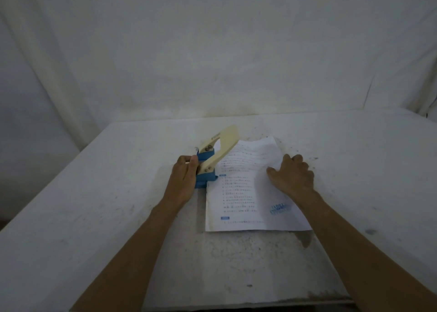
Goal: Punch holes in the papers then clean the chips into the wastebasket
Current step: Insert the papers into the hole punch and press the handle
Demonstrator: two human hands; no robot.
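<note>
A hole punch (214, 157) with a blue base and a raised cream lever stands mid-table. My left hand (184, 177) grips the left side of its base. A printed sheet of paper (246, 193) lies to the right of the punch, its left edge against the blue base. My right hand (292, 175) rests palm down on the paper's right side, fingers spread, and the sheet bulges slightly beside it. No wastebasket or paper chips can be seen.
The table (118, 193) is covered in a stained white cloth, and a white sheet (212, 51) hangs behind it. The table's left edge runs diagonally toward me; its near edge crosses the bottom of the view.
</note>
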